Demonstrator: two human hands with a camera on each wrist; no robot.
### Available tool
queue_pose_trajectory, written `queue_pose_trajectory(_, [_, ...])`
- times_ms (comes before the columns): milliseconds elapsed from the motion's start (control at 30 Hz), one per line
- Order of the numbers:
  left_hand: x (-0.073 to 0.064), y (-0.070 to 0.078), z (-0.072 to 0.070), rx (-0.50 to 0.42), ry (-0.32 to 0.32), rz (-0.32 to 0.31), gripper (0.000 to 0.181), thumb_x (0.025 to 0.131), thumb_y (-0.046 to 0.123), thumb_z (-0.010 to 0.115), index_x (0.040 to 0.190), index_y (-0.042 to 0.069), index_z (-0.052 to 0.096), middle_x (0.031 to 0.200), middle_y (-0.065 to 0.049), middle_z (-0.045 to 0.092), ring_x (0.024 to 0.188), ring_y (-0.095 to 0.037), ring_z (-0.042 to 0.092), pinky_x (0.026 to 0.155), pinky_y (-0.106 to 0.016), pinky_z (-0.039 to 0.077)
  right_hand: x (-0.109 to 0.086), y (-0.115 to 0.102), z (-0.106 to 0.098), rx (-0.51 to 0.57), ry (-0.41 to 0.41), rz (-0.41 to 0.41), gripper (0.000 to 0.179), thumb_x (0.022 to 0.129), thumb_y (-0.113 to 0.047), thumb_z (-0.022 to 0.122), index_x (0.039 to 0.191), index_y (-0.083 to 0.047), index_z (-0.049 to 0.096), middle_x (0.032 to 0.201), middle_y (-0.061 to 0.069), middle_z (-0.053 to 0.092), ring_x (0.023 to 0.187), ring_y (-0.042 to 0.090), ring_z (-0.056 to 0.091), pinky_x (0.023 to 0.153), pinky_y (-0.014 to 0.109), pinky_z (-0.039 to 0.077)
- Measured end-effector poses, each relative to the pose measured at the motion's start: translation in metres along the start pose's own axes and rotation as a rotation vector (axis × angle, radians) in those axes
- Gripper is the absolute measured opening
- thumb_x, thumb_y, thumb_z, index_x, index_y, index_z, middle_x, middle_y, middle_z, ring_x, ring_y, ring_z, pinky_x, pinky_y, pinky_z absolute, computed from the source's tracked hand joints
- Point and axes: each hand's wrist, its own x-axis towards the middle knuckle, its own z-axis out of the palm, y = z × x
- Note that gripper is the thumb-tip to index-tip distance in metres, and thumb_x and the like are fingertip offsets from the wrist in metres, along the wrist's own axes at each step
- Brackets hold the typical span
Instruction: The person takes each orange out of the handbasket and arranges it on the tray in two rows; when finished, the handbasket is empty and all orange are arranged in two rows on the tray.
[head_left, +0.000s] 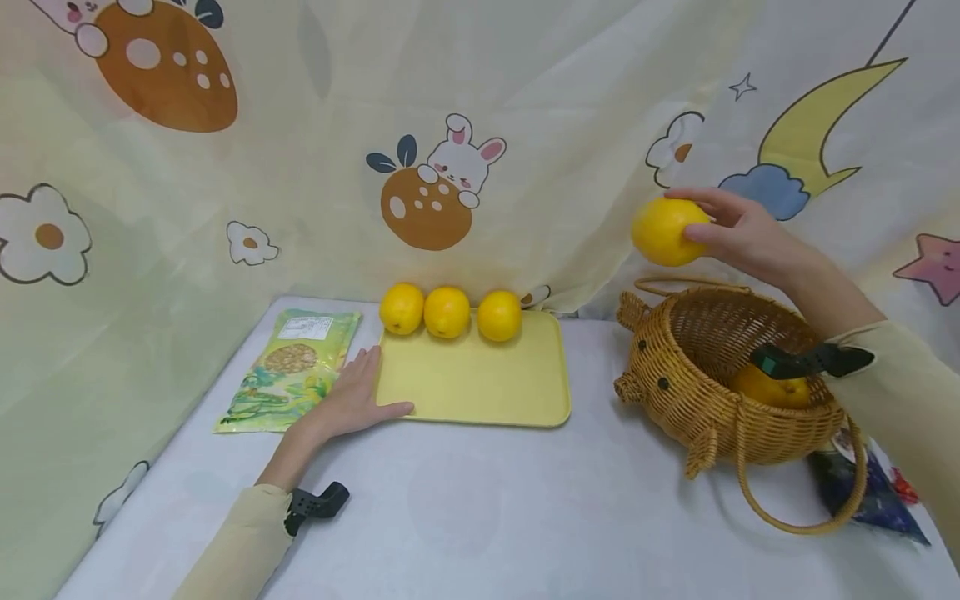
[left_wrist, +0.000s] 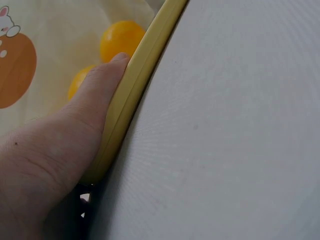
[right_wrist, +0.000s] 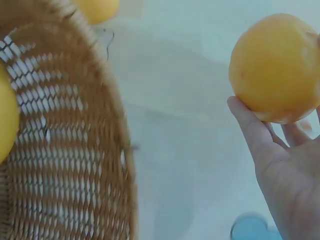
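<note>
My right hand grips a yellow-orange orange, raised above the far-left rim of a pig-shaped wicker basket. The right wrist view shows the fingers around the orange, beside the basket wall. One more orange lies inside the basket, partly covered by the wrist camera. Fingers stretched out, my left hand rests at the left edge of a yellow tray, its thumb along the front rim. Three oranges sit in a row along the tray's back edge, left of its right corner.
A green and yellow food packet lies left of the tray. The basket's looped handle spreads over the table at the right, next to a dark blue packet. Behind the table hangs a printed cloth.
</note>
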Motion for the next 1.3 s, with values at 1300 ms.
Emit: queue_pose_trajectory(1300, [-0.002,0.002,-0.004,-0.004,-0.007,0.002,0.127,0.075,0.079,0.057,0.155,0.000,-0.003,0.163,-0.022,-0.001,0.152,-0.039,0.001,0.123,-0.057,0.006,0.106,0.071,0.184,0.667,0.417,-0.018,0.055,0.092,-0.011,0.044,0.147,-0.010,0.037,0.127,0.000,0.048,0.104,0.016,0.051,0.081,0.022,0.052])
